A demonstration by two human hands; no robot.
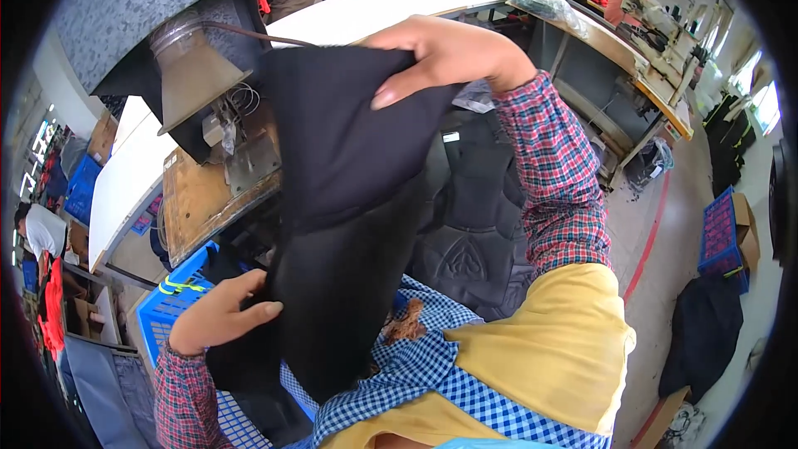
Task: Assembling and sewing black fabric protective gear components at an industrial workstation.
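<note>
A large black fabric piece (353, 150) hangs stretched in front of me, with a seam running across its middle. My right hand (445, 54) grips its top edge, thumb on the near face and fingers mostly behind the cloth. Lower down, my left hand (223, 312) holds the left edge between thumb and fingers; part of those fingers is hidden. Beyond the cloth on the left is a sewing machine (241, 145) on a worn wooden table (195, 195), with a beige cone-shaped lamp shade (199, 75) above it.
A blue plastic basket (170, 312) with dark cloth stands beside my left hand. Black padded pieces (474, 199) lie behind the held cloth. A long white worktable (399, 8) curves across the back, where other people work. Blue crates (721, 233) stand at the right.
</note>
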